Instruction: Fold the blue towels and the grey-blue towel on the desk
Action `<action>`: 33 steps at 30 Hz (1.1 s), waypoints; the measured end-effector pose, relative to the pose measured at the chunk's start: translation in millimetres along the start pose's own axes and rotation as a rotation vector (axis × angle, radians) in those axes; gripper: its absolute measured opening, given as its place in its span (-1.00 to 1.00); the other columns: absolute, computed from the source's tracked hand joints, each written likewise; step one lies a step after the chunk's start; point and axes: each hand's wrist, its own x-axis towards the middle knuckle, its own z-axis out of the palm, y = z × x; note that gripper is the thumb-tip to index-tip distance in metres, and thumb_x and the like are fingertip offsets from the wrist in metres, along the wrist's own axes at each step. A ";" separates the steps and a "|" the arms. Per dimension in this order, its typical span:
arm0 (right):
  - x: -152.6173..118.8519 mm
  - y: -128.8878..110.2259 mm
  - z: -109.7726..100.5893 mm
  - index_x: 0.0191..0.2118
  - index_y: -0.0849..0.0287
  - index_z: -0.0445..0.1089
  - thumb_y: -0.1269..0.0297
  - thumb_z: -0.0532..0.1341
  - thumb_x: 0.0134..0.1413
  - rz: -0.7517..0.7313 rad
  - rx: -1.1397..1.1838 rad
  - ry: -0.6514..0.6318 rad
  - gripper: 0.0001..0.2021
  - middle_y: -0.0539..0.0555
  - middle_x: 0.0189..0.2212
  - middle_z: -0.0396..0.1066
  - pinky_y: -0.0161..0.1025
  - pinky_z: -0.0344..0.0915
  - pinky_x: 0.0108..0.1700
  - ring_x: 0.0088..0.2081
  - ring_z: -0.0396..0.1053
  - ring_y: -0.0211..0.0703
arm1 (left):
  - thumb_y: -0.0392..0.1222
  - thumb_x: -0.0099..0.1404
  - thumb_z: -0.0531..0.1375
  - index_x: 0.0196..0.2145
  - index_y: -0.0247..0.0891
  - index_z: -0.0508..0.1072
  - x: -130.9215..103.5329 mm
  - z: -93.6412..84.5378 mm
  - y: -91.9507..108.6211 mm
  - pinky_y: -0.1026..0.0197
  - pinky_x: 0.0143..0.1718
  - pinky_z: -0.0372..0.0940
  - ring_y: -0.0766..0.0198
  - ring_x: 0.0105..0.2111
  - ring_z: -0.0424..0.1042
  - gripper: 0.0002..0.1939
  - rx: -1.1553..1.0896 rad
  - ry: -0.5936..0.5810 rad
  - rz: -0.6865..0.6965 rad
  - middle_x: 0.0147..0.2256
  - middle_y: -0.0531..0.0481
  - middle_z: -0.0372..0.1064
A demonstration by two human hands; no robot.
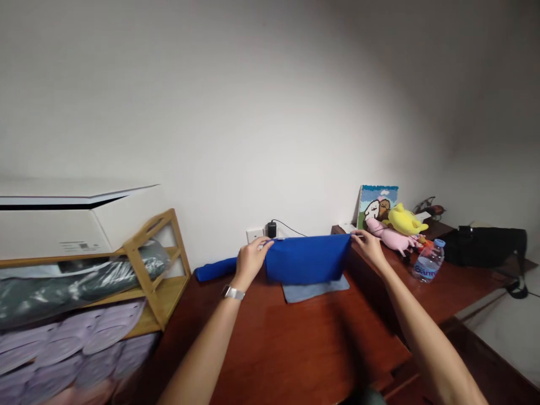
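A bright blue cloth [307, 260] hangs stretched between my two hands above the reddish-brown table [270, 337]. My left hand [252, 260] pinches its upper left corner, with a watch on that wrist. At the upper right corner, my right hand [368, 247] pinches the cloth between thumb and fingers. Beneath and just in front of the hanging cloth, a grey-blue cloth [314, 290] lies on the table, partly hidden. A rolled or folded blue item [216, 269] rests near the wall, left of my left hand.
At the right are a plastic bottle [429, 261], a yellow plush toy [405, 219], a pink plush toy [390, 235], a picture [377, 203] and a black bag [485, 245]. A wooden rack [154, 275] and a white box [50, 230] stand left. A plugged-in adapter [272, 229] is on the wall.
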 end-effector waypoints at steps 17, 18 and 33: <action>-152.7 155.4 113.7 -0.39 0.09 0.59 0.22 0.21 0.01 0.403 -0.139 -0.067 -0.81 0.31 -0.23 0.69 0.21 0.54 0.08 -0.11 0.66 0.32 | -0.21 0.44 0.21 -0.04 -0.10 0.67 -168.7 132.5 -123.5 -0.02 0.22 0.46 -0.03 0.18 0.61 -0.75 0.484 -0.525 -0.015 0.15 -0.14 0.67; -170.1 159.2 120.8 -0.35 0.09 0.61 0.21 0.20 0.04 0.389 -0.142 -0.065 -0.78 0.32 -0.15 0.69 0.22 0.53 0.14 -0.05 0.65 0.32 | -0.20 0.46 0.17 0.03 -0.11 0.66 -181.4 130.9 -134.0 -0.07 0.29 0.43 -0.03 0.24 0.57 -0.69 0.493 -0.516 -0.016 0.20 -0.17 0.63; -231.4 24.6 286.5 -0.17 0.01 0.61 0.33 0.16 0.23 0.044 0.120 -0.447 -0.75 0.16 -0.08 0.64 -0.04 0.49 0.18 0.03 0.59 0.06 | 0.04 0.50 -0.05 0.15 -0.35 0.64 -247.3 -71.3 -324.0 -0.16 0.30 0.43 -0.12 0.27 0.54 -0.38 0.805 -0.109 -0.098 0.24 -0.31 0.58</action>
